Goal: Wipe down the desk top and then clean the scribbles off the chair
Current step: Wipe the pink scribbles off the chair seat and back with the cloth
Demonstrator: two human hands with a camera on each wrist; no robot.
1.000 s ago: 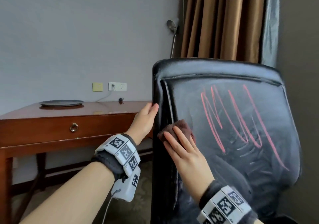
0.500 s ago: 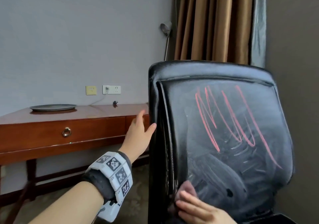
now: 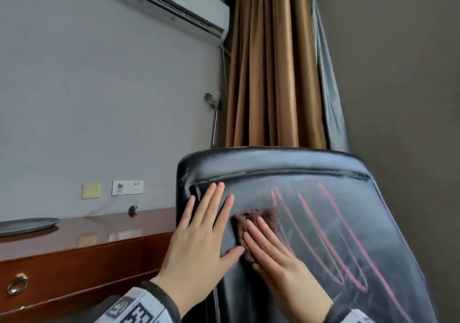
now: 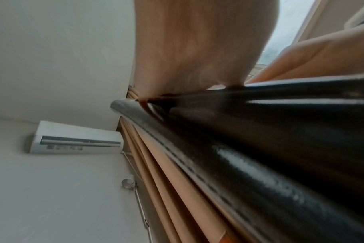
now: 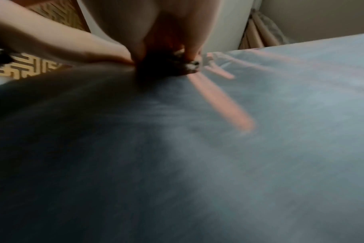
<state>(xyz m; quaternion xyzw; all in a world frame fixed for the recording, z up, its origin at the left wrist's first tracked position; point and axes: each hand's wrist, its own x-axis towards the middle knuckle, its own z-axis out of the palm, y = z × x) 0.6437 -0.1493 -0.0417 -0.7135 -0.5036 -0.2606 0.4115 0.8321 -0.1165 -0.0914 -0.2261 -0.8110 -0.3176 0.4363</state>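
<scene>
glossy black leather chair point(image 3: 311, 166), fuzzy cloth point(image 3: 258, 217), polished wood desk point(image 3: 99, 233)

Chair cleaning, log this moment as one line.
step: wiping scribbles | left hand: flat on chair back | right hand: pressing cloth | scribbles: mostly remain

The left hand point(image 3: 199, 245), which a second ago grips the left edge of the chair point(image 3: 373, 223) back, now lies flat on the upper left of the back panel with its fingers straight and spread. The right hand point(image 3: 281, 263), down at the bottom of the backrest half a second ago, is now up beside the left hand, pressing the brown cloth point(image 3: 258, 219) with straight fingers against the left end of the pink scribbles point(image 3: 331, 238). The head view now points higher, bringing an air conditioner point(image 3: 174, 4) into sight.
</scene>
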